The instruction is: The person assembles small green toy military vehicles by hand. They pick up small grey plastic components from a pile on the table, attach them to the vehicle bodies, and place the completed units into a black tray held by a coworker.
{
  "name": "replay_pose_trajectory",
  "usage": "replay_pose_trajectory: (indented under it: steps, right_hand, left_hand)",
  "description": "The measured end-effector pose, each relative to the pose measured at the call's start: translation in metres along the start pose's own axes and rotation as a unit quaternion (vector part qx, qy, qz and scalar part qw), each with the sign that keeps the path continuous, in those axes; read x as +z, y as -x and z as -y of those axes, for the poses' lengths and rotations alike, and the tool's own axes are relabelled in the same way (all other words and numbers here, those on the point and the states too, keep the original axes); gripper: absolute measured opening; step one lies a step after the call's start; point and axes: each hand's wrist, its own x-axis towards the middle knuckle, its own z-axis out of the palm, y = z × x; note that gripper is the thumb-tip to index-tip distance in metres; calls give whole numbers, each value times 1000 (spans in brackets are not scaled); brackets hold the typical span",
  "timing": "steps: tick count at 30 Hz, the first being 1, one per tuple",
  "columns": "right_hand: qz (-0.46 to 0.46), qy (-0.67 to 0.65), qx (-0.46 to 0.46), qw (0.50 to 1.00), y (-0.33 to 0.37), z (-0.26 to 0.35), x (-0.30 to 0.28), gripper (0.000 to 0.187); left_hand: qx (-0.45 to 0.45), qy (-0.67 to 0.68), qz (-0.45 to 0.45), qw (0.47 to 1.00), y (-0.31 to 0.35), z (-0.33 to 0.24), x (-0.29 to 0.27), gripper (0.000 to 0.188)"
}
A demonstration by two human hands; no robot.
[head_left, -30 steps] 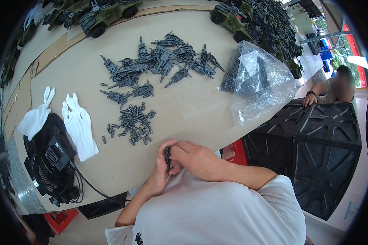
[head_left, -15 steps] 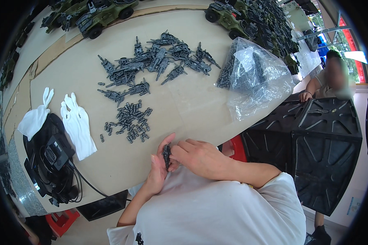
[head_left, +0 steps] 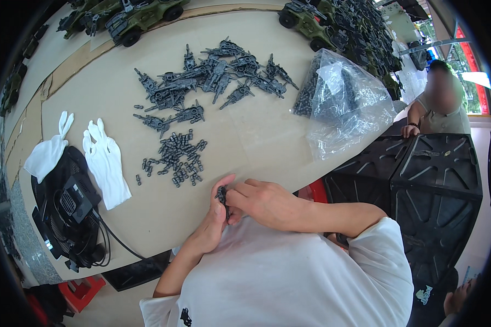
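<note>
Both hands are working right at the near edge of the table (head_left: 125,229), pretty much against the person's white shirt. The left hand (head_left: 210,226) is curling up with the thumb sticking out, and the right hand (head_left: 264,201) is coming across from the other side with its fingers bent in, so the two are pinching the same small dark grey plastic part (head_left: 222,194) between their fingertips. The part is sitting upright-ish in that pinch, lifted just off the tabletop; it's too small to tell much more about its shape. Just beyond the hands a loose pile of small grey pieces (head_left: 175,159) is lying scattered, and further back a bigger spread of grey toy gun parts (head_left: 202,82) is taking up the middle of the table. Off to the right a clear plastic bag (head_left: 346,106) with more dark bits is sagging near the table's edge. Over on the left a pair of white gloves (head_left: 101,161) is lying flat, partly over a black fan (head_left: 65,212) with its cable trailing. Green toy trucks (head_left: 142,16) are lining the far edge, and another person (head_left: 442,106) is sitting at the right by black plastic crates (head_left: 436,180).
</note>
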Motion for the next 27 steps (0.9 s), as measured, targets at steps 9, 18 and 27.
replay_pose_trajectory:
  steps: [9, 18, 27]
  right_hand:
    - [56, -21, -3, 998, -1, -5, -12, 20]
    - [0, -54, -4, 999, 8, -12, -13, 15]
    - [-51, 24, -38, 998, 16, 0, 0, 19]
  left_hand:
    - [25, -118, 11, 993, 1, -1, 0, 88]
    - [-6, 92, -35, 995, -9, -2, 1, 80]
    - [-11, 76, -83, 994, -7, -8, 20, 71]
